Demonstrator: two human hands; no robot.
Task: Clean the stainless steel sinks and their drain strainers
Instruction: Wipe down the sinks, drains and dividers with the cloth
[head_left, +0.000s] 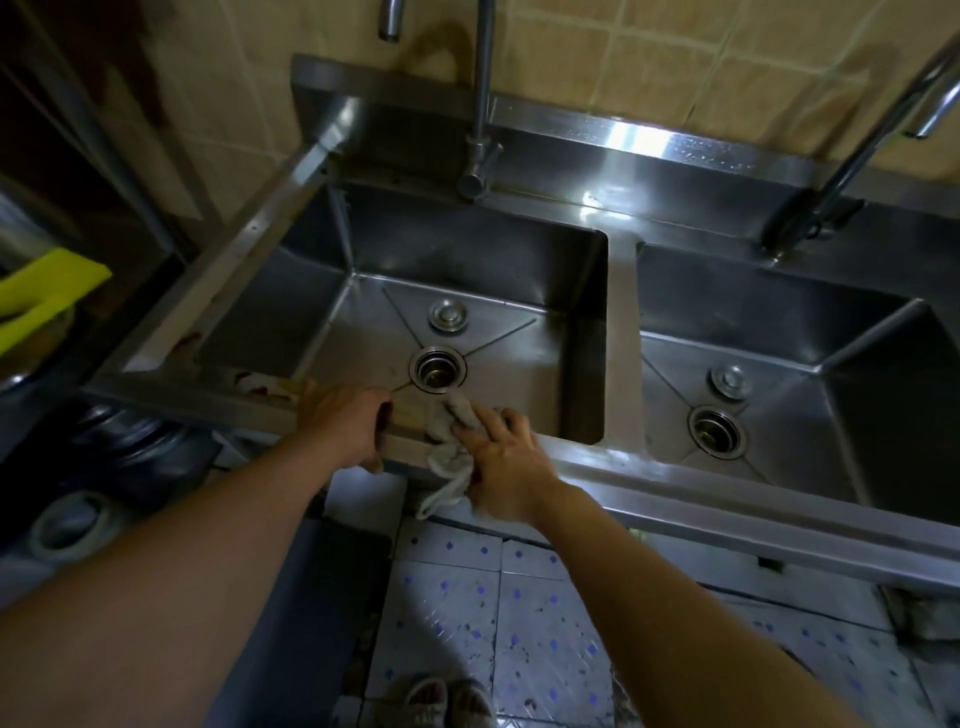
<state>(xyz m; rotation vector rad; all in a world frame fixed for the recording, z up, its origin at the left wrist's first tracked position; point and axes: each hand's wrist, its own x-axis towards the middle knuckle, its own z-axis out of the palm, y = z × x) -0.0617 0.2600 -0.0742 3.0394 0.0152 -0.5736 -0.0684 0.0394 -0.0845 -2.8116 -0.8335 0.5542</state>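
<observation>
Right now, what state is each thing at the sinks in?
Left sink: empty, drain open.
Left stopper: out, lying on basin floor.
Right sink: empty, drain open.
Right stopper: out, beside drain.
Rag: crumpled, draped over front rim.
Left hand: gripping rim.
Right hand: pressing rag.

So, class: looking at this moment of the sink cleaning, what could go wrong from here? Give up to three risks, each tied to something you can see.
1. The rag hangs over the front rim with a loose tail below; it might slip from the right hand to the floor.
2. The left drain sits open with its strainer lying beside it, so loosened grime could wash straight down.
3. The left hand grips the rim near reddish stains; a wet edge could make it slip.
</observation>
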